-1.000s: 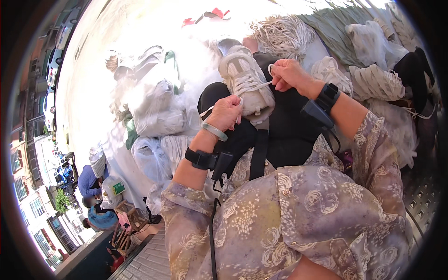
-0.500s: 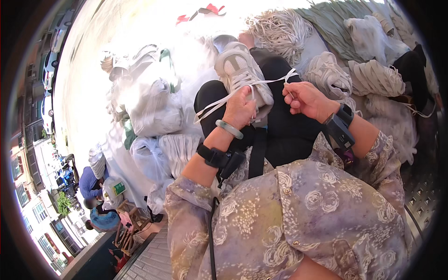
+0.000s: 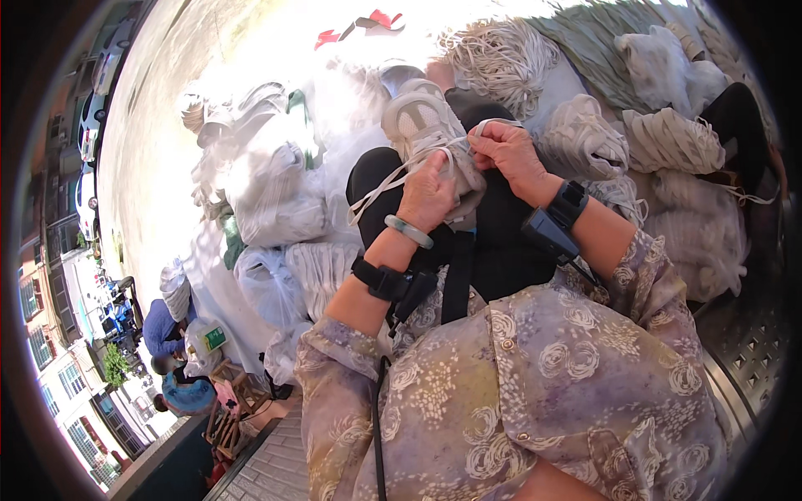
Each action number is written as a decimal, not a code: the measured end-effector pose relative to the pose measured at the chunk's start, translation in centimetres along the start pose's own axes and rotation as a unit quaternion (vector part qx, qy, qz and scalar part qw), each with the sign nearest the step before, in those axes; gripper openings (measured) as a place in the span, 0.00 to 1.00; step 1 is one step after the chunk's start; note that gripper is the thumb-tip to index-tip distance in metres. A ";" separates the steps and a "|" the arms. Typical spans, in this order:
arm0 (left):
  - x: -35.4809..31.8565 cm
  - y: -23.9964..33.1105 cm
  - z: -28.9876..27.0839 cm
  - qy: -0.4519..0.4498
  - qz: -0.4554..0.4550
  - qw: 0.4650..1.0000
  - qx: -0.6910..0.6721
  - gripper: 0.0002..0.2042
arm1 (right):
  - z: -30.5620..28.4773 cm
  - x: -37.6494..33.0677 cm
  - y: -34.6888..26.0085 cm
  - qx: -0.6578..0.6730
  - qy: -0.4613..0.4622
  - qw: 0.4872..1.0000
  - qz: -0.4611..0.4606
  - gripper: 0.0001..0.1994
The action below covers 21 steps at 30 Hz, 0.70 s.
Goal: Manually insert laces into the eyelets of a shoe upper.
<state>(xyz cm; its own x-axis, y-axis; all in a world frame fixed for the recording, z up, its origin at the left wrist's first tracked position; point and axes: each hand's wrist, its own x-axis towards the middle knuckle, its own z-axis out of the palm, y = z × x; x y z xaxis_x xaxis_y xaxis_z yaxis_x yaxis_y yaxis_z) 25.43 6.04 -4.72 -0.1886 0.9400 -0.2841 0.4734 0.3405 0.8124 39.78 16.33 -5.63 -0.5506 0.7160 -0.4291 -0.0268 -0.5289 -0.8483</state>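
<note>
A white sneaker (image 3: 415, 117) lies toe-away between my knees, on black trousers (image 3: 505, 242). My left hand (image 3: 428, 192) is closed at its opening, fingers curled over a flat white shoelace (image 3: 380, 194) whose loose end hangs over my left knee. My right hand (image 3: 511, 160) is closed in a pinch on the lace at the sneaker's right side, close to my left hand. Part of the lace loops above the right fingers. The fingers hide some of the eyelets and the shoe's collar.
Bundles of white sneakers in clear plastic (image 3: 276, 196) lie at the left. A heap of white laces (image 3: 501, 63) sits at the far right, near tied stacks of pale shoe parts (image 3: 672, 140). Two people (image 3: 167, 326) are at the lower left beside a wooden chair (image 3: 230, 417).
My right hand has moved left, from out beside the shoe with the lace stretched to right up against the shoe. My left hand has hardly moved.
</note>
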 end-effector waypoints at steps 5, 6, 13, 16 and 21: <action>-0.3 1.5 -0.5 -0.040 -0.052 0.995 -0.072 0.20 | 0.2 0.7 1.4 -0.015 0.011 0.997 -0.071 0.05; -0.3 1.5 -0.4 -0.040 -0.052 0.995 -0.073 0.20 | 0.2 0.8 1.7 -0.037 0.020 0.995 -0.094 0.05; -0.2 1.7 -0.6 -0.058 -0.074 0.991 -0.097 0.20 | 0.7 0.8 2.1 -0.167 0.056 0.966 -0.190 0.06; -0.6 2.0 -1.0 -0.073 -0.088 0.983 -0.141 0.16 | 1.2 -0.1 1.3 -0.280 0.049 0.919 -0.273 0.04; -1.2 1.4 -2.9 -0.115 -0.116 0.950 -0.267 0.08 | 1.0 0.5 1.4 -0.347 0.049 0.875 -0.333 0.06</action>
<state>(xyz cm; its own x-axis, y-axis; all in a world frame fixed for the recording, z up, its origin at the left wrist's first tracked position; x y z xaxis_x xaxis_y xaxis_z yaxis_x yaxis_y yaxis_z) 23.79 5.30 -1.75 -0.0123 0.8408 -0.5412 -0.0725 0.5391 0.8391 38.64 15.45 -6.75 -0.5302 0.8140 0.2375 0.2168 0.4009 -0.8901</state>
